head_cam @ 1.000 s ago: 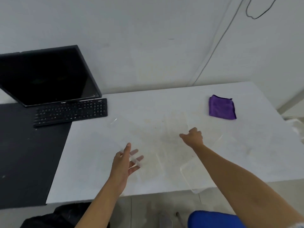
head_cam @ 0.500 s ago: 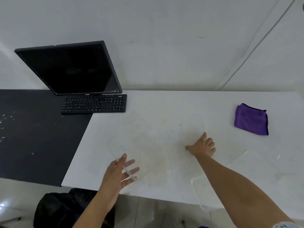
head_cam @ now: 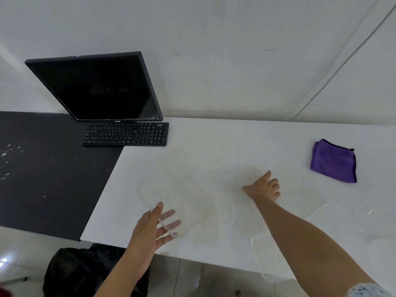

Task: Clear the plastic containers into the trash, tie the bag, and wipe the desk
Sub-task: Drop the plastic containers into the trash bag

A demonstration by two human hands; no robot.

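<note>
Several clear plastic containers and lids lie across the stained white desk (head_cam: 214, 138). My left hand (head_cam: 156, 228) holds one clear container (head_cam: 171, 196) at its near rim, thumb on top and fingers showing through the plastic beneath. My right hand (head_cam: 264, 187) lies on another clear container (head_cam: 254, 163) mid-desk, index finger stretched forward and the other fingers curled over its near edge. A folded purple cloth (head_cam: 334, 161) rests at the far right. A black trash bag (head_cam: 81, 273) sits on the floor below the desk's front left corner.
A black monitor (head_cam: 96, 88) and keyboard (head_cam: 126, 133) stand at the back left, where a black desk (head_cam: 42, 168) adjoins. One clear container (head_cam: 263, 254) overhangs the front edge under my right forearm. More clear plastic (head_cam: 310, 202) lies right of my right hand.
My view has swung left and down, bringing the trash bag into sight. My left hand keeps its hold on the container. My right hand's index finger has stretched forward.
</note>
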